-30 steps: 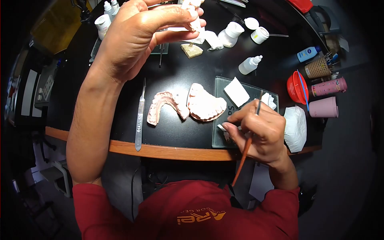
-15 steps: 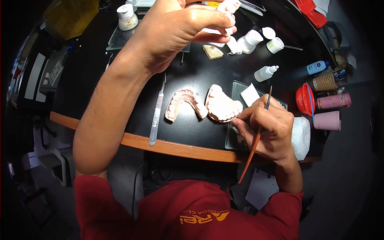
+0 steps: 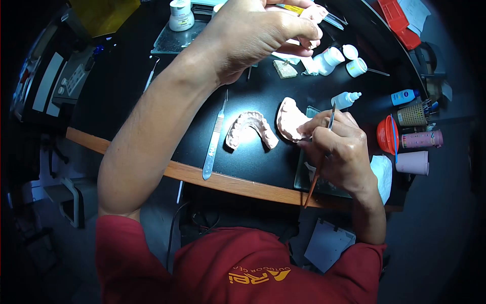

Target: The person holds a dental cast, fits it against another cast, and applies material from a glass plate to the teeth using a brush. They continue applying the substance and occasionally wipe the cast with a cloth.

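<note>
At the top of the view my left hand [image 3: 263, 30] is closed on a small pale plaster tooth model [image 3: 315, 14], held up under the light. My right hand [image 3: 340, 147] grips a thin brush [image 3: 317, 177] with a reddish-brown handle, its tip pointing away from me. The fingertips of that hand overlap the right edge of a pinkish plaster dental cast [image 3: 290, 120]. To its left lies a U-shaped dental cast [image 3: 251, 121]. A scalpel [image 3: 214, 144] with a flat metal handle rests further left. Under the right hand, a glass slab [image 3: 302, 177] is partly hidden.
White jars [image 3: 356, 67] and a dropper bottle [image 3: 346, 99] stand beyond my right hand. A beige honeycomb block [image 3: 285, 69] sits near them. At right are a red bowl [image 3: 386, 136], a pink cup [image 3: 412, 162] and white tissue [image 3: 382, 175]. The wooden table edge [image 3: 238, 189] runs nearest me.
The view has shifted, so the table items appear further right. My right hand has moved left over the table, and its fingertips now overlap the plaster cast. My left hand still holds the tooth model.
</note>
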